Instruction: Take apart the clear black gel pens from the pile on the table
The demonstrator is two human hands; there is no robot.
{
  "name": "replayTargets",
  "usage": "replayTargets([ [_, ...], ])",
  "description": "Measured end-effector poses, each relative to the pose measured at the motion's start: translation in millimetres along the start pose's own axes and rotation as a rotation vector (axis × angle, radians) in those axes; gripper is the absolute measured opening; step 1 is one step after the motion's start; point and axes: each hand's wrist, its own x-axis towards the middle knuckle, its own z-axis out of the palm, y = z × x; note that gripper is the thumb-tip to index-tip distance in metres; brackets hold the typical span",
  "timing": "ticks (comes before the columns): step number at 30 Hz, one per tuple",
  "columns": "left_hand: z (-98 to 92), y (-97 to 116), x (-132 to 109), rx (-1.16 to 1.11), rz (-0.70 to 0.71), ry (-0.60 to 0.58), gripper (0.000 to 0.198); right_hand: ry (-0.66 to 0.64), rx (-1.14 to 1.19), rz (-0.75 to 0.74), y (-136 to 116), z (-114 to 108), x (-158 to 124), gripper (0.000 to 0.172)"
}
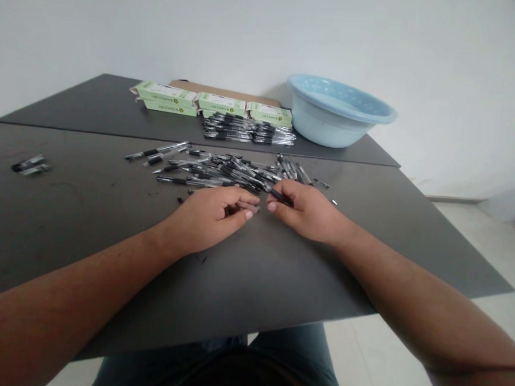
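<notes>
Pen (280,196): a dark-tipped pen with a clear barrel, lying low over the near edge of the loose pile (224,171) at the middle of the table (111,226). The right hand (310,212) is closed on it, with thumb and fingers pinched narrowly around the barrel. The pen's far end points back into the pile.

The left hand (214,216) rests on the table just beside the right hand, fingertips almost meeting it. Its fingers are curled inward with something dark beneath them. Whether it grips that item cannot be told.

Containers:
- Basin (338,114): light blue, round, standing upright at the far right of the rear table (94,106). Only the upper inner wall shows, so its contents cannot be told.
- Boxes (210,104): pale green and flat, set in a row along the rear table. The left position is two high. The lids look closed, and the contents are hidden.
- Cardboard sheet (219,90): brown, lying behind the boxes.

A stacked bundle of pens (247,130) lies just in front of the boxes, with the pens aligned side by side. A few separate pens (30,165) lie at the far left, well apart from the pile.
</notes>
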Motion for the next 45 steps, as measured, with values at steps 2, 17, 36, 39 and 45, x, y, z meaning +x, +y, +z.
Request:
replayTargets([
  [2,2.0,2.3,-0.6,-0.080,-0.024,-0.031,0.026,0.014,0.050,-0.080,-9.9,9.0,-4.0,0.012],
  [17,-1.4,9.1,-0.2,0.084,0.023,0.064,0.017,0.156,0.059,0.023,-18.9,25.6,-8.9,0.014],
  [36,2.7,5.7,-1.4,-0.136,-0.092,0.126,0.009,0.056,0.037,-0.019,-10.3,21.3,-6.7,0.012],
  [39,2.7,1.4,1.7,-0.334,-0.180,0.168,0.017,0.065,0.019,-0.042,-10.4,14.2,-6.4,0.011],
  [45,3.0,1.6,4.8,-0.457,-0.216,0.269,0.018,0.149,-0.084,-0.114,-6.9,6.2,-4.7,0.016],
])
